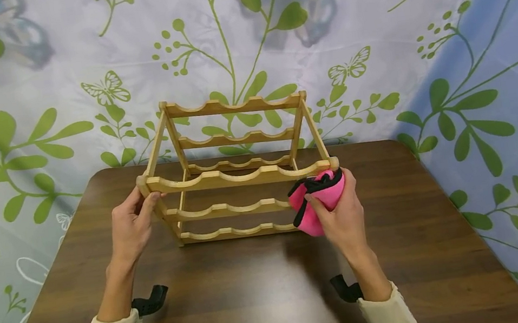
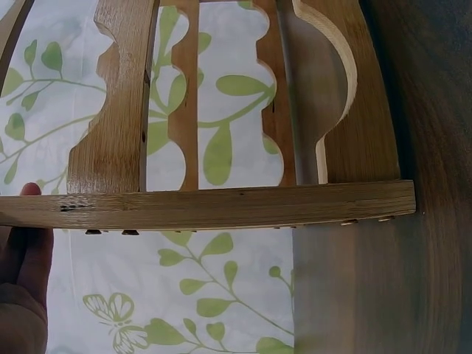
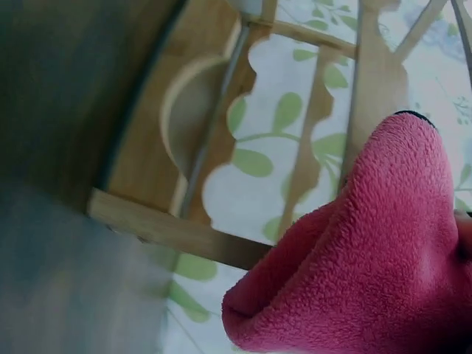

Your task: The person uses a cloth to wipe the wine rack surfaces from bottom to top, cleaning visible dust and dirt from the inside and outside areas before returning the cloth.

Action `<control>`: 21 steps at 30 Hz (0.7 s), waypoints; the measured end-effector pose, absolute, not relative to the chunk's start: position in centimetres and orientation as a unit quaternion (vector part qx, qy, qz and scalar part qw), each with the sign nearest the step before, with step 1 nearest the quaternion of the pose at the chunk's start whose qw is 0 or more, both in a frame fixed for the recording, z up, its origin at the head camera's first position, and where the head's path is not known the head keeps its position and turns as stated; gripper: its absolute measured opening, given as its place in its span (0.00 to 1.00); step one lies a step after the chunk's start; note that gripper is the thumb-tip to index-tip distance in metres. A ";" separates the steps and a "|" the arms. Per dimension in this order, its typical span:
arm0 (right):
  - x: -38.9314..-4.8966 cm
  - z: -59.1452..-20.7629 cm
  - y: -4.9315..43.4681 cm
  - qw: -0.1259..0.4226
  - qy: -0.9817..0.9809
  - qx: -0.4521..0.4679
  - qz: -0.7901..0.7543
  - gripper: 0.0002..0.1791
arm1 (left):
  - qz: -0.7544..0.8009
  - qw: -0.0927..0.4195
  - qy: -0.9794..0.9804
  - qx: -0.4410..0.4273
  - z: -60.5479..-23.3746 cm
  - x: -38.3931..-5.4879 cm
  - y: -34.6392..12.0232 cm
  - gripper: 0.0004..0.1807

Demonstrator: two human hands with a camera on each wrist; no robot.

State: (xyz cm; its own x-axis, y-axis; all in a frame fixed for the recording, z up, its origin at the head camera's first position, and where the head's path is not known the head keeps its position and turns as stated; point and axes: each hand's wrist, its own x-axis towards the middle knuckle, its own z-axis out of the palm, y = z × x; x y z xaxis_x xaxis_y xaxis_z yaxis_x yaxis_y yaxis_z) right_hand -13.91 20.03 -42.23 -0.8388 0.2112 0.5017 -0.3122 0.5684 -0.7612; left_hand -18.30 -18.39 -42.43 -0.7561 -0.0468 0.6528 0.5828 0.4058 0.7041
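A wooden wine rack (image 1: 241,176) with scalloped rails stands on the brown table in the head view. My left hand (image 1: 132,224) grips its upper front left corner, thumb in front. In the left wrist view, fingers of that hand (image 2: 28,273) reach round the rack's side bar (image 2: 221,210). My right hand (image 1: 344,213) holds a bunched pink cloth (image 1: 320,197) with black edging against the upper front right corner. Fuzzy pink cloth (image 3: 369,258) fills much of the right wrist view, overlaps the rack's side bar (image 3: 184,234) and hides most of the hand.
The rack stands toward the back of the wooden table (image 1: 256,293). Behind it hangs a pale curtain (image 1: 242,32) printed with green leaves and butterflies. Black wrist mounts (image 1: 152,301) show beside both forearms.
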 end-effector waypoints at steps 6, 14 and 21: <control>-13.8 -43.1 19.9 0.259 -0.847 0.007 0.464 0.40 | -0.515 0.305 -0.782 -0.175 -42.6 -18.6 -18.6 0.10; -13.8 -43.6 20.3 0.227 -0.844 0.009 0.485 0.40 | -0.552 0.284 -0.773 -0.131 -42.0 -18.1 -18.0 0.23; -13.7 -43.4 20.7 0.212 -0.843 0.027 0.494 0.40 | -0.443 0.511 -0.727 -0.116 -40.7 -17.4 -13.7 0.23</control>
State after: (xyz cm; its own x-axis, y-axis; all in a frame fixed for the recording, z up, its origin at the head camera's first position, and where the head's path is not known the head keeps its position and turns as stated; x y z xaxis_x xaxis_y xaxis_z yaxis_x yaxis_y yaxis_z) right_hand -13.67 20.68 -43.43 -0.9085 0.1642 0.3844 -0.2548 0.5114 -0.8207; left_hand -17.38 -13.68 -40.68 -0.4508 -0.2839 0.8463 0.6224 0.5797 0.5259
